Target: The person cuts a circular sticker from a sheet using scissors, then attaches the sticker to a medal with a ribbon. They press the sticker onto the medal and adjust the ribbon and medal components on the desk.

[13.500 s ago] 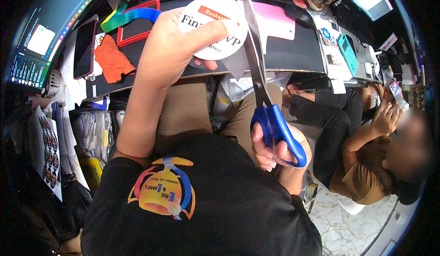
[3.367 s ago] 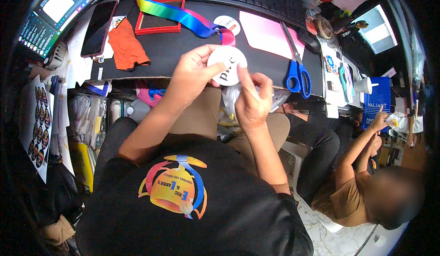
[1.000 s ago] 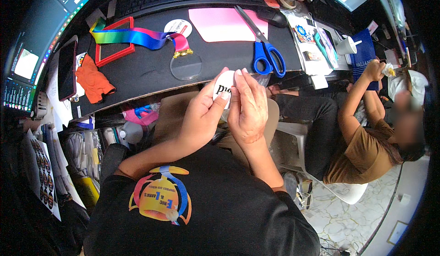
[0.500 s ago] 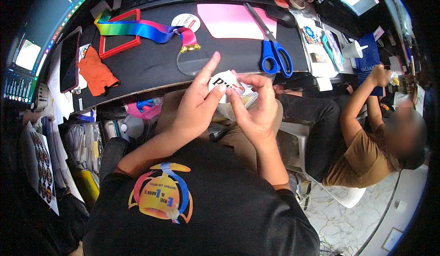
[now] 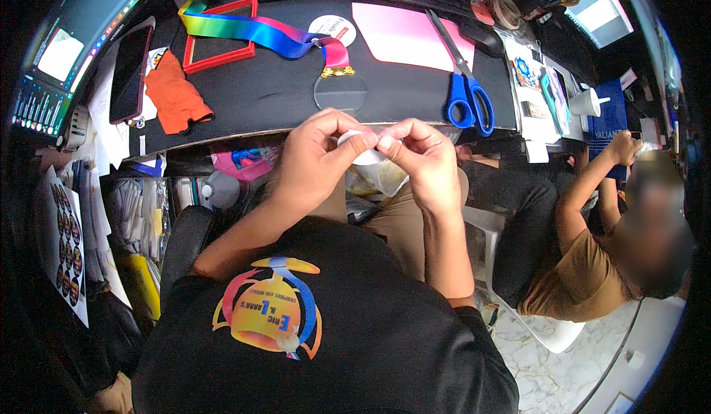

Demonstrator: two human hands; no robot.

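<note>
Both my hands are at the desk's front edge, pinching a round white sticker [image 5: 368, 152] between thumbs and fingertips. My left hand [image 5: 311, 161] grips its left side, and my right hand [image 5: 431, 164] has its fingertips on the upper right edge. A plain white face shows on the sticker. Just beyond my fingers lies a clear round medal [image 5: 339, 95], flat on the desk. Its gold clasp [image 5: 338, 72] joins a rainbow ribbon [image 5: 280, 38]. Another round white label [image 5: 327, 26] with print lies beside the ribbon. Below the sticker, a clear plastic bag [image 5: 388, 180] rests over my lap.
Blue-handled scissors [image 5: 471, 101] lie partly over a pink sheet [image 5: 392, 35]. A red frame [image 5: 216, 63], an orange cloth [image 5: 175, 97] and a phone [image 5: 132, 75] are at the left. Rightward stands a white cup [image 5: 585, 104]; a seated person [image 5: 574, 277] is nearby.
The sticker has turned from its printed face to a plain white one. My left index finger, stretched out before, has curled in, and both hands' fingertips have come together. The view has shifted slightly.
</note>
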